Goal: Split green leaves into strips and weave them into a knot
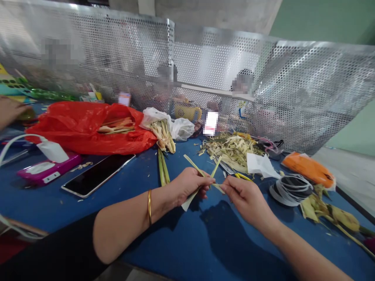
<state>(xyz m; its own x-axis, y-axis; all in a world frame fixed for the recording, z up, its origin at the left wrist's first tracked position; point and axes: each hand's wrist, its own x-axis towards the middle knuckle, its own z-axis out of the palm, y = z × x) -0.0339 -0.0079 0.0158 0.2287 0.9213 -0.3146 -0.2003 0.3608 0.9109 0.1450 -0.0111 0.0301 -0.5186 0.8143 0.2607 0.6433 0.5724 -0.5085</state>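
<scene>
Pale green leaf strips (190, 200) cross one another above the middle of the blue table. My left hand (191, 182), with a gold bangle at the wrist, pinches them where they cross. Strip ends stick out above and below its fingers. Close by on the right, my right hand (243, 195) pinches the end of one strip that stretches between the two hands. Its fingertips partly hide that end. Just beyond the right hand lie scissors (241, 176) with yellow handles, partly covered. Green stalks (163, 168) lie behind my left wrist.
A heap of leaf scraps (231, 150) lies ahead, with a spool of white cord (290, 190) and an orange packet (309, 169) to the right. Leftward are a red plastic bag (70, 128), a phone (98, 175) and a purple power strip (49, 169). Perforated metal panels (123, 58) border the back.
</scene>
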